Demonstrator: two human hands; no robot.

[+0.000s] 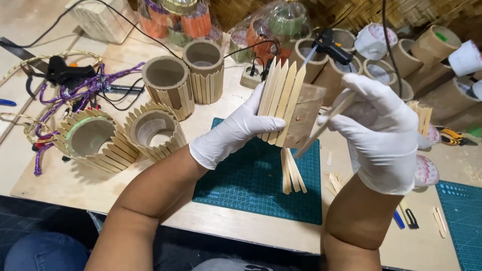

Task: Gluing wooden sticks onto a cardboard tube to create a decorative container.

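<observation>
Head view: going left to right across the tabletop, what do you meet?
Purple cord → lying stick-clad tube → upright stick-clad tube → left hand gripping a tube with sticks → right hand holding one stick → bare cardboard tubes.

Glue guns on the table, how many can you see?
2. One black glue gun lies at the far left among purple cord; another glue gun rests on the cardboard tubes behind the right hand. Others may be hidden behind clutter.
</observation>
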